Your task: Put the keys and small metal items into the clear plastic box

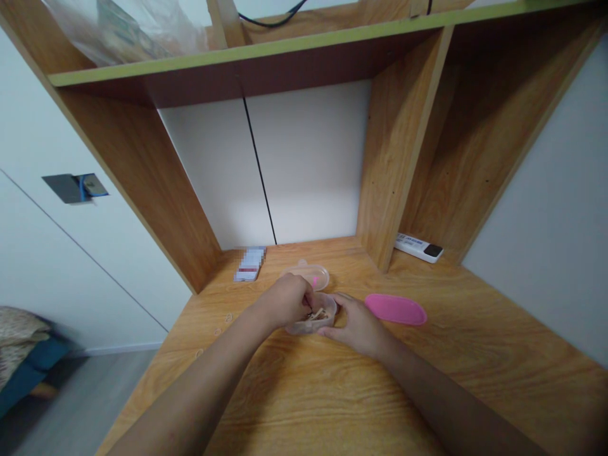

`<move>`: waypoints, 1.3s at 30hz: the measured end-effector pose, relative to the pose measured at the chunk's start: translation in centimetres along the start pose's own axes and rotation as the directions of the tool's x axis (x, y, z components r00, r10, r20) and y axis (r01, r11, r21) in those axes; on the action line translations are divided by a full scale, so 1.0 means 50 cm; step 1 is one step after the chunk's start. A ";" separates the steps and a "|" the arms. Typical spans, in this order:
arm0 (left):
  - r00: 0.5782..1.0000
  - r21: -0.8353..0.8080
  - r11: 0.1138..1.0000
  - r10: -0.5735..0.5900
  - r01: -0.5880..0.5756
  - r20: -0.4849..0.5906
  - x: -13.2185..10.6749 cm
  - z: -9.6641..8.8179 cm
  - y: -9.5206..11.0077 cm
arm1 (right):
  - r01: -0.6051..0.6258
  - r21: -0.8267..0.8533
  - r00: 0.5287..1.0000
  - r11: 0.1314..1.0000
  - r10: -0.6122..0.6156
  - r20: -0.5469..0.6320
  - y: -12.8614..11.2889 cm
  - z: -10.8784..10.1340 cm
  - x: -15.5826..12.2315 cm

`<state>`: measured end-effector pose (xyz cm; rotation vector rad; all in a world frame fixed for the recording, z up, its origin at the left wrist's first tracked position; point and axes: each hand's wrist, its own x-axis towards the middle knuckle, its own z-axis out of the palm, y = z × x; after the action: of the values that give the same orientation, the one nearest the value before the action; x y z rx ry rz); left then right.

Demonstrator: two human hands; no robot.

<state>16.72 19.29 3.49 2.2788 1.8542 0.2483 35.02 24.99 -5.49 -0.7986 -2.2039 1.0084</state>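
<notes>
A small clear plastic container [304,327] sits on the wooden desk, with thin beige pieces [321,313] inside it that look like rubber bands. My left hand [289,299] reaches over its left side, fingers pinched together down in the opening. Something thin and dark shows at those fingertips, too small to make out. Around the container's right side, my right hand [357,322] grips the wall between thumb and fingers. Just behind stands another clear plastic piece with a pink spot [319,277], partly hidden by my left hand. A pink oval lid [396,309] lies to the right.
Several small pale rings [228,317] lie on the desk [304,392] at left. A phone [250,264] rests near the back panel. The upright divider [396,152] has a white device [418,247] beyond it. A shelf [266,54] spans overhead.
</notes>
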 end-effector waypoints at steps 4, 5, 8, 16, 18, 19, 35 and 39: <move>0.999 -0.017 0.999 0.032 -0.032 0.024 0.007 0.003 -0.004 | 0.040 -0.026 0.999 0.999 -0.040 -0.003 0.001 -0.001 -0.001; 0.998 -0.010 0.999 0.045 -0.045 0.032 0.008 0.004 -0.005 | 0.041 -0.025 0.999 0.999 -0.042 -0.004 0.001 -0.002 -0.001; 0.996 0.029 0.996 0.079 -0.080 0.040 0.011 0.006 -0.003 | 0.047 -0.012 0.999 0.999 -0.047 -0.002 0.000 -0.002 -0.002; 0.993 0.103 0.988 0.114 -0.118 0.041 0.019 0.008 0.013 | 0.060 -0.022 0.998 0.998 -0.060 0.005 -0.005 -0.005 0.000; 0.993 0.125 0.986 0.108 -0.113 0.044 0.022 0.010 0.015 | 0.060 -0.029 0.998 0.998 -0.060 0.006 -0.005 -0.004 0.000; 0.993 0.140 0.984 0.109 -0.115 0.044 0.023 0.012 0.016 | 0.058 -0.031 0.998 0.998 -0.058 0.005 -0.005 -0.004 0.000; 0.996 0.367 0.927 0.061 -0.080 0.063 0.026 0.020 0.026 | 0.047 -0.001 0.999 0.999 -0.047 0.011 -0.009 -0.004 -0.001; 0.997 0.371 0.926 0.058 -0.076 0.057 0.025 0.015 0.033 | 0.056 -0.020 0.998 0.998 -0.056 0.002 -0.008 -0.004 0.001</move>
<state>18.73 20.15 3.19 2.5672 1.9395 -0.1635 35.01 24.89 -5.08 -0.7416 -2.2282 0.9611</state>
